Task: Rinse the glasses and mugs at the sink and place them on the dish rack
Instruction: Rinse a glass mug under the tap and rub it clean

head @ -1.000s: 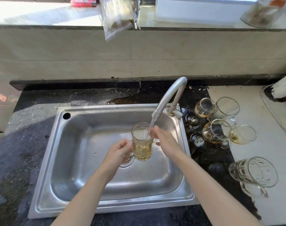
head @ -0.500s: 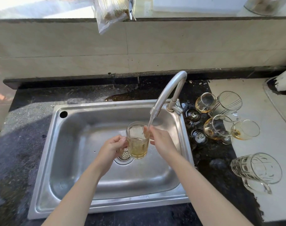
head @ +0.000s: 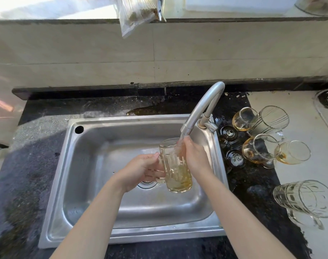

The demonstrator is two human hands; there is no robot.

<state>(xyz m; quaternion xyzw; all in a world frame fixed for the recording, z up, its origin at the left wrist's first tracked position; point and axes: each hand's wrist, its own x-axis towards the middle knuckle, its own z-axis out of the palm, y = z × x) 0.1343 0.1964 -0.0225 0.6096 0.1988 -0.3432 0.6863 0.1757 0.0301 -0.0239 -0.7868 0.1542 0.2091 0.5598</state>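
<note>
We see the left hand [head: 140, 170] gripping the mug [head: 175, 165] handle, right hand [head: 196, 157] wrapped round it; yellowish liquid sits inside under the tap [head: 202, 107].

Open sink basin [head: 95, 176] leftward; faucet [head: 202, 109] overhead, glasses [head: 260, 146] crowding the right counter.

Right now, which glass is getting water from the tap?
The mug held in both hands over the sink. The other glasses lie on the counter, untouched.
</note>
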